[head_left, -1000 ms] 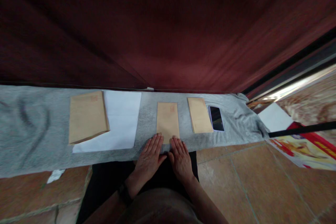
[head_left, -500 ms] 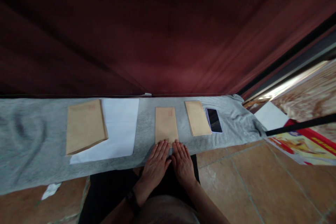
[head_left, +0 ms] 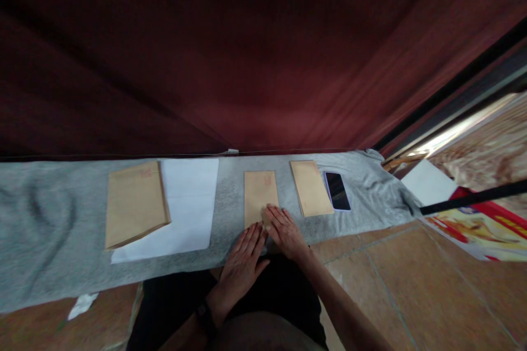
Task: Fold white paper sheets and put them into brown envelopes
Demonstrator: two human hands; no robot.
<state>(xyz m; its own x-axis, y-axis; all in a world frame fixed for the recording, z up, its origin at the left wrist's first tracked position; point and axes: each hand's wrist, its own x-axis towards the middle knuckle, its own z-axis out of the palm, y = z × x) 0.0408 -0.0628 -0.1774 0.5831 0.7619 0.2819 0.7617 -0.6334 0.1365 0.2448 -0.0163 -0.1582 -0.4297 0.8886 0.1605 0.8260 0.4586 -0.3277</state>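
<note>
A brown paper envelope (head_left: 260,192) with a small red print near its top right corner lies flat in front of me. My left hand (head_left: 242,255) rests with outstretched fingers on its near edge. Higher up, my right hand (head_left: 286,233) lies on the envelope's right side, fingers extended, covering its lower right corner. To the right is a small stack of brown envelopes (head_left: 312,189). A bigger stack of brown envelopes (head_left: 135,203) lies at the left, partly over white paper sheets (head_left: 191,208).
Grey cloth (head_left: 53,230) covers the narrow work surface, which ends at a dark red panel (head_left: 263,66). A smartphone (head_left: 337,191) lies right of the small stack. A colourful printed box (head_left: 481,225) is at the far right, and a white scrap (head_left: 82,305) lies on the tiled floor.
My right hand has moved up and slightly left onto the envelope's right side, its forearm now angled further right. My left hand stays at the near edge. The view has shifted slightly.
</note>
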